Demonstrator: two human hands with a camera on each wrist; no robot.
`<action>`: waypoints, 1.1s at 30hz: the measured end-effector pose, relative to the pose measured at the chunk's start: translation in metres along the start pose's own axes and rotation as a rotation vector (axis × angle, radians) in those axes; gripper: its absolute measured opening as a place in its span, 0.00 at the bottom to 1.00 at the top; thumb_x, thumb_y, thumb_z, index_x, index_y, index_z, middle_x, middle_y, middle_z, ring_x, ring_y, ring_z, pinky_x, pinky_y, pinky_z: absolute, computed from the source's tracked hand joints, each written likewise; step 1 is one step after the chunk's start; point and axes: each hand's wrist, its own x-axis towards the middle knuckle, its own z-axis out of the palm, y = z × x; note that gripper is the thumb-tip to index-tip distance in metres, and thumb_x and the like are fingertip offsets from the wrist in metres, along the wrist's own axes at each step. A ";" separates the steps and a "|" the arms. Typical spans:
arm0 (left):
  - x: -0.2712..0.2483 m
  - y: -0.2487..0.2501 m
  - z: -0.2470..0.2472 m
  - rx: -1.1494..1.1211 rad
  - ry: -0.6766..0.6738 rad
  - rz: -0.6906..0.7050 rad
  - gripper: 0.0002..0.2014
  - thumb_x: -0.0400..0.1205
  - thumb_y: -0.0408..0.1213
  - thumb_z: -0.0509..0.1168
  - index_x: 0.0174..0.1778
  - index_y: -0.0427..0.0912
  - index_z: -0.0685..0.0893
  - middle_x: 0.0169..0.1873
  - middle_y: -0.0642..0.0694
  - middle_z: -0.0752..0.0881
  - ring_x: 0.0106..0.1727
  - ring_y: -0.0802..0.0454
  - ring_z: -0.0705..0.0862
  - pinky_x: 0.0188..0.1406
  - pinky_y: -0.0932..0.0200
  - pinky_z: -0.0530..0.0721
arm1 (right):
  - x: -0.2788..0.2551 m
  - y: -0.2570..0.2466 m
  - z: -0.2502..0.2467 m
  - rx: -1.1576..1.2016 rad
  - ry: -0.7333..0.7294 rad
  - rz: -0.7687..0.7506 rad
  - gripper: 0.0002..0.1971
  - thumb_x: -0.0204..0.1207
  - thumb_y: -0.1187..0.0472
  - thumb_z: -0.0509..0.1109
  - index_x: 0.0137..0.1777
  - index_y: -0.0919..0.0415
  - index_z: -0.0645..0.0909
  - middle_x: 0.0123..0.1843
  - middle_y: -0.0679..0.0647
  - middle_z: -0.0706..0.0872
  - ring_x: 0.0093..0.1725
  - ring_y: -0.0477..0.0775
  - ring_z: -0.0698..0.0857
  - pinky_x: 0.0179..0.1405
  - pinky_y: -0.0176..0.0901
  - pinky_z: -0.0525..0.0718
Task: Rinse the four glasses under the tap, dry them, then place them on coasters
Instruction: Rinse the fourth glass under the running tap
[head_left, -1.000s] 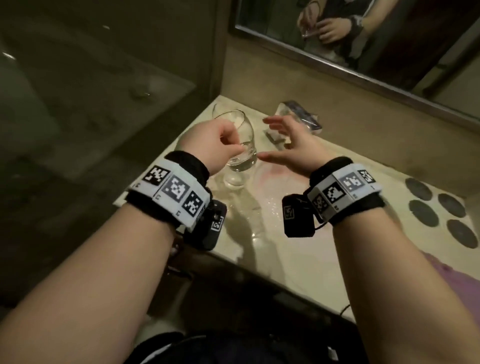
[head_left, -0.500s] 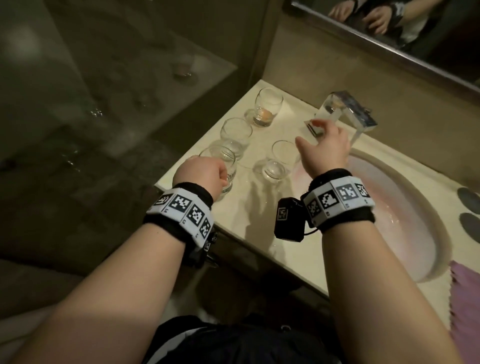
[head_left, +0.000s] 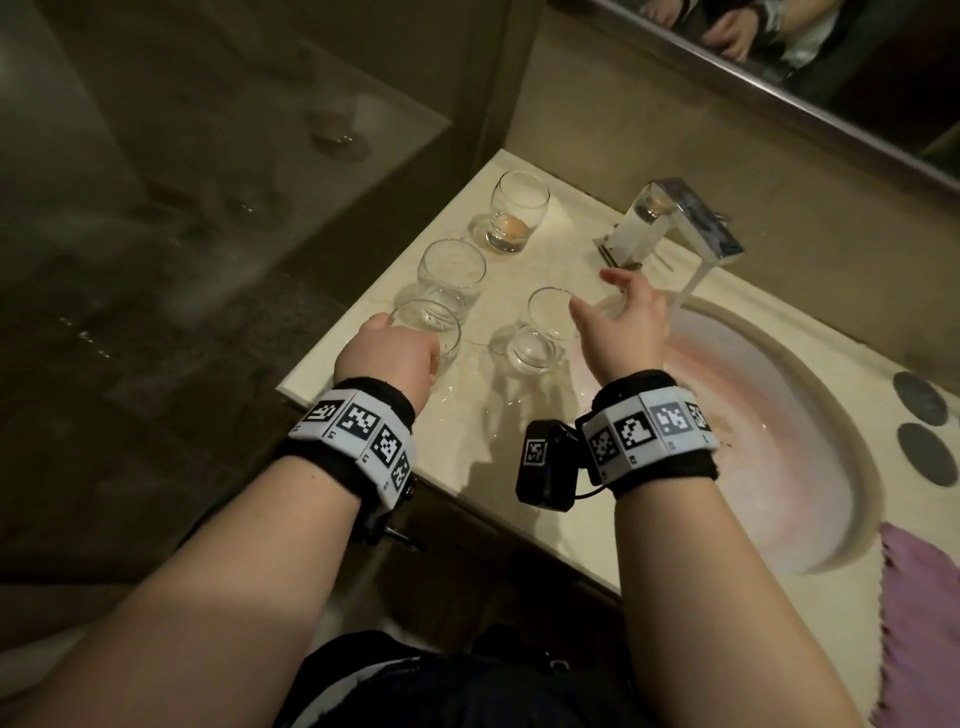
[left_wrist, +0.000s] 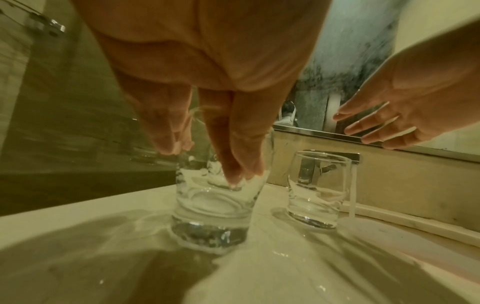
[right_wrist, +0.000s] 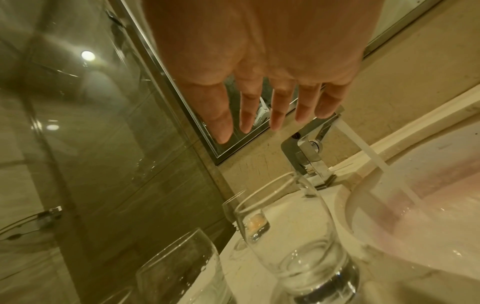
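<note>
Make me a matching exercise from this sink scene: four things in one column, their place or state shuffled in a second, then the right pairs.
Column 1
1. Tap
2. Left hand
3. Right hand
4. Far glass

Column 2
A. fingers spread, holding nothing
B. orange bit at the bottom
C. water running into the basin
D. grips the nearest glass on the counter

Pairs: 1-C, 2-D, 3-A, 4-B
</note>
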 end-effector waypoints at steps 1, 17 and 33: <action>0.001 0.000 0.001 -0.006 0.001 0.001 0.08 0.82 0.34 0.60 0.46 0.50 0.82 0.68 0.42 0.78 0.79 0.50 0.61 0.62 0.51 0.74 | 0.000 0.002 0.000 0.009 -0.003 -0.002 0.22 0.76 0.54 0.69 0.70 0.49 0.73 0.75 0.53 0.68 0.76 0.57 0.65 0.77 0.59 0.62; 0.055 0.086 -0.091 0.001 0.264 0.147 0.18 0.81 0.49 0.63 0.66 0.49 0.77 0.63 0.46 0.78 0.60 0.45 0.80 0.58 0.46 0.80 | 0.067 0.031 -0.036 0.052 -0.121 -0.137 0.18 0.77 0.55 0.68 0.67 0.51 0.76 0.72 0.54 0.71 0.73 0.56 0.71 0.76 0.56 0.66; 0.212 0.155 -0.051 0.413 -0.090 0.040 0.17 0.82 0.38 0.62 0.64 0.36 0.71 0.45 0.39 0.79 0.45 0.39 0.80 0.44 0.50 0.80 | 0.147 0.059 -0.047 -0.078 -0.463 -0.292 0.16 0.80 0.57 0.67 0.67 0.54 0.76 0.70 0.52 0.73 0.67 0.50 0.76 0.70 0.47 0.74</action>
